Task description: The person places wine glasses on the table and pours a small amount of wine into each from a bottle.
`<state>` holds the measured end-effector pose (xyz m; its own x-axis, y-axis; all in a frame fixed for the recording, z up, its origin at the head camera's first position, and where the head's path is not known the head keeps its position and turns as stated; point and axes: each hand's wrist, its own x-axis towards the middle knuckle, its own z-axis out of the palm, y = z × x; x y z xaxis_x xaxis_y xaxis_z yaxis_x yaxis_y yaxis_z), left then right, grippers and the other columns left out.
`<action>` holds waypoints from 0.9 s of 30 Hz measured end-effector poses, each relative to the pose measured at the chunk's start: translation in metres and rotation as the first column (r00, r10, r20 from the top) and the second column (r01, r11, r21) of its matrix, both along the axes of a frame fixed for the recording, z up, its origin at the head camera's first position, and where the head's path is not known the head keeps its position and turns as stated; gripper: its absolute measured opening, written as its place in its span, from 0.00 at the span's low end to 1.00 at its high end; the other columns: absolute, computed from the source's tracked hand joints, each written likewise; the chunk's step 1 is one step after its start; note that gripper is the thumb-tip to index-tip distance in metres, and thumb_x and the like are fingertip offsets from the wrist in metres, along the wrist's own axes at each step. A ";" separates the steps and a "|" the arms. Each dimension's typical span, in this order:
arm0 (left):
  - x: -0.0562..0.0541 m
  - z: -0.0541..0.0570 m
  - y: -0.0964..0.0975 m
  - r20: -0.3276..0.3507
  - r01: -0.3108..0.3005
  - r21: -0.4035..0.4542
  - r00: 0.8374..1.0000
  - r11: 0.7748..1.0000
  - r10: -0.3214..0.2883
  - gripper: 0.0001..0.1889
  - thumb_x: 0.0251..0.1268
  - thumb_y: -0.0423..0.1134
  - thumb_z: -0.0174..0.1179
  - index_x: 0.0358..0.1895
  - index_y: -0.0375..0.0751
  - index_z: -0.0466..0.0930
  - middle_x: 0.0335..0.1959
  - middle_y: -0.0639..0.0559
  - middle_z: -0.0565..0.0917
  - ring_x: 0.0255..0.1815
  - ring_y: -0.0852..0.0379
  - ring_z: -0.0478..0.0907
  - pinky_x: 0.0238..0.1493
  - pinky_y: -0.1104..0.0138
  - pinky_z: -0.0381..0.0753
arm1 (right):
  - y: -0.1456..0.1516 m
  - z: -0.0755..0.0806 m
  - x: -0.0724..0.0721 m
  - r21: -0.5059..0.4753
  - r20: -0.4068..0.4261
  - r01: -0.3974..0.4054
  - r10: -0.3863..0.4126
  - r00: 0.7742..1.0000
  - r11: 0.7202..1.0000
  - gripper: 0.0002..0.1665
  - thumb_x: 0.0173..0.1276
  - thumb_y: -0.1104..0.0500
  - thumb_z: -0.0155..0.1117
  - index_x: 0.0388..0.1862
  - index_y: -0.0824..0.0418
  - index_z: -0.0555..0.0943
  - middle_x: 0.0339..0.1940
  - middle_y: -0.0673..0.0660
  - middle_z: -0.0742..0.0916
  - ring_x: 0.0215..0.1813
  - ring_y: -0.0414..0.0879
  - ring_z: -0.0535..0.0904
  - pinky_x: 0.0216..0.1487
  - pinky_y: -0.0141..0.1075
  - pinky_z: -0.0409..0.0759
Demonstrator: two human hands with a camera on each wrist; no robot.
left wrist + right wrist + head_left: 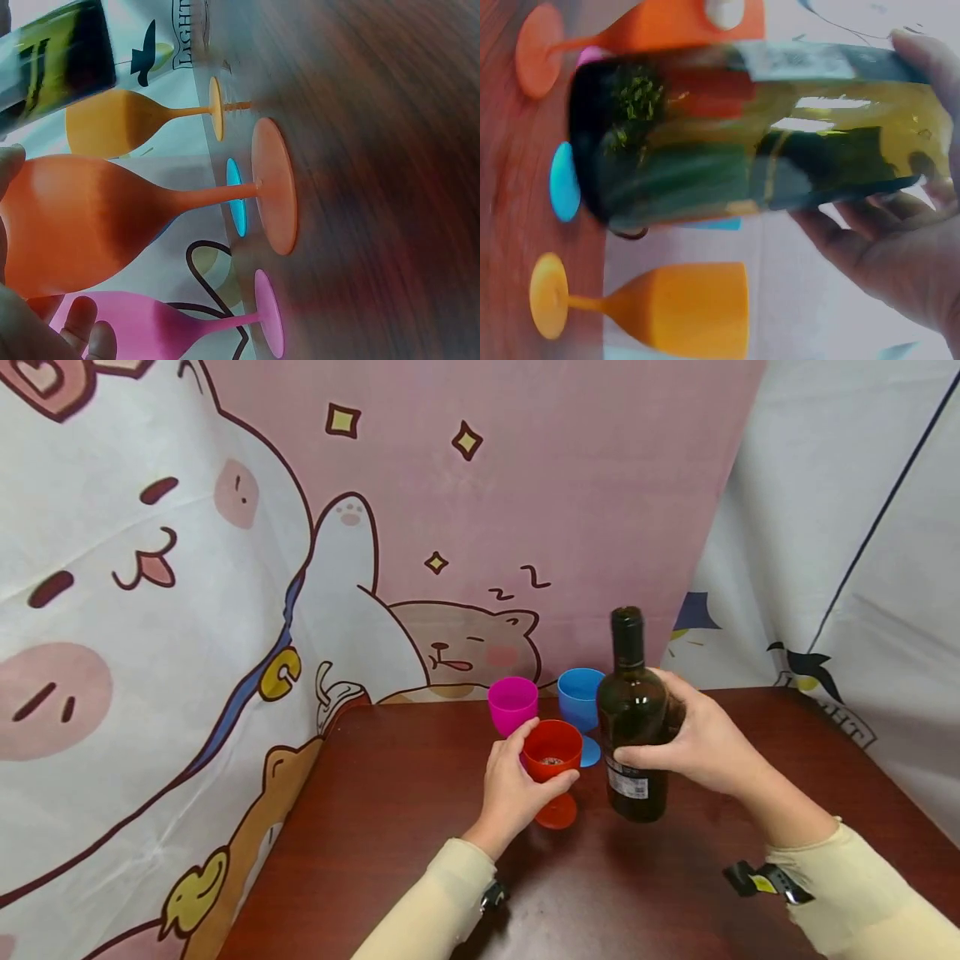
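Note:
My left hand point(513, 789) holds a red goblet point(553, 745) by its bowl, thumb on the near side and fingers on the far left. The goblet stands upright, and its round foot looks to be on the table. My right hand point(701, 739) grips a dark green glass bottle point(632, 714) round its body, just right of the goblet. Upright, the bottle hangs above the tabletop, its base apart from the wood in the left wrist view. Small flecks show inside the bottle near its base in the right wrist view.
Behind the red goblet stand a pink goblet point(513, 697) and a blue goblet point(580, 697). A yellow goblet point(697, 307) stands farther right, hidden behind the bottle in the head view. The dark wooden table point(390, 827) meets a cartoon-printed cloth point(600, 485) at its back edge.

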<state>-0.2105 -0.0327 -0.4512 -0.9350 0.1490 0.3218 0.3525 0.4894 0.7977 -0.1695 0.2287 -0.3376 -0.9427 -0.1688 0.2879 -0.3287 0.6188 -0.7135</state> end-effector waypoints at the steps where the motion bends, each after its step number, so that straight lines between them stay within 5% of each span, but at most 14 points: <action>1: 0.000 0.000 0.001 -0.001 0.000 -0.004 1.000 1.000 0.000 0.47 0.55 0.58 0.80 0.79 0.62 0.68 0.65 0.58 0.82 0.62 0.58 0.74 0.52 0.64 0.87 | 0.003 0.000 0.004 -0.041 -0.005 0.014 -0.014 1.000 0.999 0.56 0.57 0.52 0.88 0.81 0.44 0.66 0.55 0.53 0.89 0.51 0.46 0.87 0.47 0.42 0.89; 10: 0.001 0.002 0.003 -0.008 -0.007 -0.009 1.000 1.000 0.007 0.47 0.55 0.58 0.80 0.79 0.59 0.69 0.65 0.58 0.82 0.62 0.57 0.74 0.51 0.65 0.87 | 0.062 0.012 0.037 -0.265 -0.102 0.200 -0.233 0.967 0.943 0.52 0.55 0.73 0.83 0.75 0.46 0.72 0.48 0.34 0.89 0.42 0.30 0.87 0.41 0.21 0.82; 14: 0.001 0.003 0.002 -0.002 -0.013 -0.005 1.000 1.000 0.013 0.47 0.55 0.58 0.81 0.79 0.61 0.68 0.65 0.58 0.82 0.62 0.58 0.74 0.51 0.65 0.87 | 0.100 0.007 0.042 -0.258 -0.130 0.320 -0.361 0.923 0.912 0.53 0.54 0.72 0.84 0.76 0.44 0.72 0.45 0.28 0.87 0.38 0.23 0.84 0.36 0.17 0.79; 19: 0.002 0.003 0.001 0.002 -0.016 0.006 1.000 1.000 0.016 0.47 0.55 0.58 0.81 0.79 0.62 0.68 0.65 0.58 0.82 0.63 0.57 0.74 0.51 0.64 0.87 | 0.142 -0.018 0.034 -0.144 -0.071 0.518 -0.531 0.844 0.843 0.60 0.57 0.57 0.87 0.83 0.34 0.63 0.42 0.21 0.77 0.39 0.16 0.74 0.31 0.14 0.72; 23: 0.002 0.001 0.001 -0.004 -0.019 0.001 1.000 1.000 0.019 0.47 0.54 0.58 0.81 0.79 0.60 0.69 0.65 0.58 0.82 0.62 0.57 0.74 0.51 0.63 0.88 | 0.160 -0.042 0.020 -0.062 0.009 0.615 -0.615 0.788 0.786 0.64 0.61 0.45 0.84 0.87 0.36 0.54 0.60 0.43 0.81 0.50 0.23 0.71 0.42 0.18 0.74; 27: 0.001 0.000 0.002 -0.022 -0.020 -0.007 1.000 1.000 0.020 0.47 0.54 0.59 0.81 0.79 0.60 0.69 0.64 0.57 0.83 0.62 0.57 0.75 0.52 0.63 0.87 | 0.165 -0.057 0.004 -0.046 0.026 0.639 -0.639 0.769 0.768 0.65 0.61 0.41 0.83 0.88 0.38 0.53 0.75 0.64 0.74 0.57 0.28 0.70 0.47 0.19 0.71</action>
